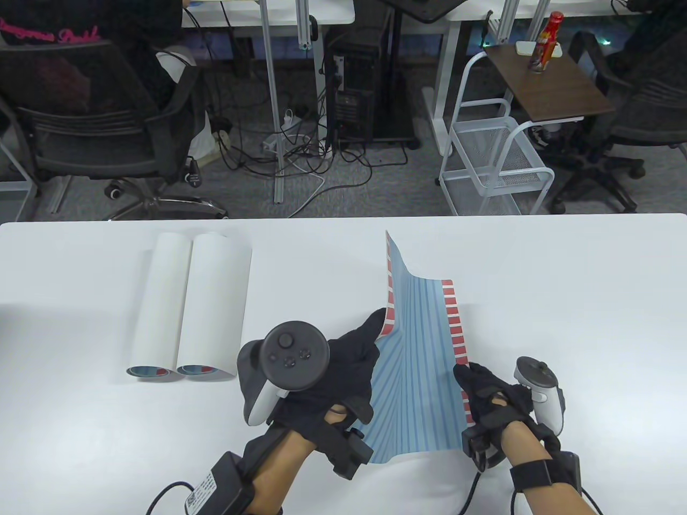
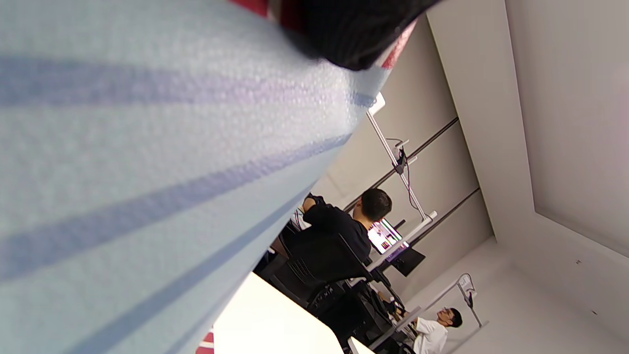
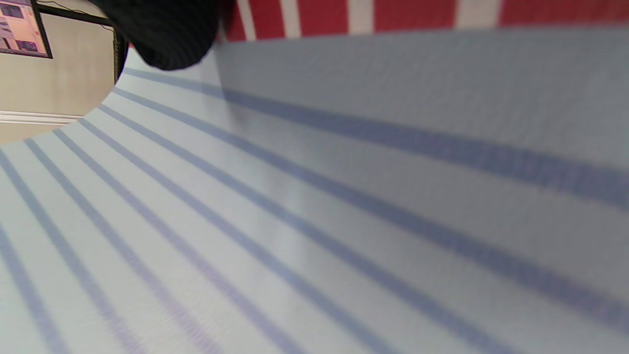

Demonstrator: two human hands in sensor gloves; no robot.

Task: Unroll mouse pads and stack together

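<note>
A light blue striped mouse pad [image 1: 416, 365] with red-and-white block borders lies partly unrolled on the white table [image 1: 563, 300], its sides curling up. My left hand [image 1: 370, 338] grips its left border; my right hand [image 1: 467, 375] grips its right border. The pad fills the left wrist view [image 2: 147, 172] and the right wrist view [image 3: 344, 206], with a gloved fingertip [image 2: 354, 34] on its edge and another gloved fingertip [image 3: 162, 34] at the top. Two rolled pads, white side out, lie side by side at the left: one [image 1: 160, 303] and the other [image 1: 212, 303].
Beyond the table's far edge stand office chairs [image 1: 102, 123], a white wire cart [image 1: 499, 155], a PC tower [image 1: 357, 80] and floor cables. The table's far edge runs across the table view at mid height.
</note>
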